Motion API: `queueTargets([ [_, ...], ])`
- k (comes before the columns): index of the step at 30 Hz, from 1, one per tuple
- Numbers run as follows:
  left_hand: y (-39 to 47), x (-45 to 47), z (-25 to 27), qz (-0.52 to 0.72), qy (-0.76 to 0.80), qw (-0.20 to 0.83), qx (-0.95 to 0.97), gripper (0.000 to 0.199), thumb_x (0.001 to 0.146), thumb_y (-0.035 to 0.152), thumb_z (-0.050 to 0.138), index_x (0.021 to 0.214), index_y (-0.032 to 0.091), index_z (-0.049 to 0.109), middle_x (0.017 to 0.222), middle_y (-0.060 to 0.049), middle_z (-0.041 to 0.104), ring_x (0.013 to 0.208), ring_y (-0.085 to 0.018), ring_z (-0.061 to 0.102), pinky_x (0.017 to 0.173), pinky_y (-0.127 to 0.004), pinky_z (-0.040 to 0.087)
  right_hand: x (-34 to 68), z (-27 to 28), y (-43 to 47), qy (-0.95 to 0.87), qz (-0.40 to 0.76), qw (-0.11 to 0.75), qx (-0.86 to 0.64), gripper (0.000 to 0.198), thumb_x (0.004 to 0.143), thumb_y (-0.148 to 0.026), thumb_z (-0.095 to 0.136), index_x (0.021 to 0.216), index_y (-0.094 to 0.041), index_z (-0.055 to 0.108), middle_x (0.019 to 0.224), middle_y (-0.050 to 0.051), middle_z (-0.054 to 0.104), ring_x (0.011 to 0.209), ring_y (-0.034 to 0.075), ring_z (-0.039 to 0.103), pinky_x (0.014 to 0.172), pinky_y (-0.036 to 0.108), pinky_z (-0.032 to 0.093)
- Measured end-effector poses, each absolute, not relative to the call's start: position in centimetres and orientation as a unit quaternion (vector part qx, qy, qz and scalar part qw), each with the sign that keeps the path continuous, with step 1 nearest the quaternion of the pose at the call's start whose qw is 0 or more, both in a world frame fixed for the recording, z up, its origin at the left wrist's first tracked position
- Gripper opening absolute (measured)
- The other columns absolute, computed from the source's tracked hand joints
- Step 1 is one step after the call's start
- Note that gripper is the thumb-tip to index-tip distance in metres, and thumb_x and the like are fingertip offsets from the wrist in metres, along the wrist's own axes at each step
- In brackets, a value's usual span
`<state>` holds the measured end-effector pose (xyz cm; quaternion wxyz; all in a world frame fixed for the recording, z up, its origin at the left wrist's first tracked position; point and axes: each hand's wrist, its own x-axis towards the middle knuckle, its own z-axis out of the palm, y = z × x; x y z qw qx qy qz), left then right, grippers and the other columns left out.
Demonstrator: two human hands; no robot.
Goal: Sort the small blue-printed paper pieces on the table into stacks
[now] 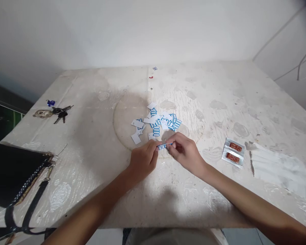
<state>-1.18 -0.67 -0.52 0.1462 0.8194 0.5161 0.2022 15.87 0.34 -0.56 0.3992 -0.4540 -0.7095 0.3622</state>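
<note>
Between my two hands is a small white paper piece with blue outlined shapes [162,146], held just above the table. My left hand [144,157] pinches its left end between thumb and forefinger. At the other end, the fingertips of my right hand [185,149] close on it. Just beyond my hands lies a loose pile of similar white paper pieces [155,119], some showing blue outlines and others their plain side. What is printed on the held piece is too small to read.
Keys [61,113] lie at the left, above a black bag [17,173] with straps. On the right are a silver blister pack [233,152] with two red-brown tablets and a crumpled white cloth [280,170]. A tiny red scrap [151,77] lies toward the back.
</note>
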Motion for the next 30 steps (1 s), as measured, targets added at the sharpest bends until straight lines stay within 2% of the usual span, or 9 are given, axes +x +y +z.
queueTargets([
  [4, -0.8, -1.2, -0.4, 0.210, 0.512, 0.148, 0.819, 0.025, 0.087, 0.021, 0.033, 0.101, 0.020, 0.052, 0.085, 0.001, 0.062, 0.070, -0.010, 0.057, 0.061, -0.021, 0.039, 15.8, -0.5, 0.4, -0.716, 0.359, 0.394, -0.450, 0.017, 0.080, -0.013, 0.049, 0.093, -0.017, 0.059, 0.077, 0.001, 0.048, 0.058, 0.009, 0.045, 0.051, 0.022, 0.038],
  [10, -0.8, -1.1, -0.8, 0.219, 0.505, 0.108, 0.828, 0.020, 0.086, 0.027, 0.040, 0.100, 0.020, 0.052, 0.084, 0.002, 0.062, 0.072, -0.010, 0.058, 0.057, -0.020, 0.038, 16.2, -0.1, 0.5, -0.748, 0.344, 0.361, -0.437, 0.018, 0.080, -0.013, 0.049, 0.092, -0.018, 0.062, 0.082, 0.003, 0.051, 0.058, 0.009, 0.046, 0.053, 0.022, 0.041],
  [19, -1.0, -1.0, -0.6, 0.201, 0.506, 0.092, 0.834, 0.021, 0.088, 0.025, 0.034, 0.097, 0.021, 0.053, 0.088, 0.002, 0.061, 0.076, -0.011, 0.057, 0.060, -0.022, 0.038, 17.0, -0.2, 0.6, -0.816, 0.294, 0.317, -0.383, 0.025, 0.084, -0.011, 0.042, 0.099, -0.019, 0.060, 0.087, 0.005, 0.053, 0.077, 0.013, 0.053, 0.067, 0.026, 0.044],
  [30, -0.9, -1.1, -0.8, 0.191, 0.513, 0.079, 0.833, 0.022, 0.088, 0.026, 0.033, 0.102, 0.021, 0.050, 0.092, 0.001, 0.062, 0.076, -0.012, 0.058, 0.059, -0.022, 0.039, 17.1, -0.1, 0.7, -0.821, 0.283, 0.297, -0.398, 0.025, 0.084, -0.015, 0.046, 0.106, -0.020, 0.057, 0.092, 0.005, 0.055, 0.075, 0.013, 0.053, 0.065, 0.026, 0.044],
])
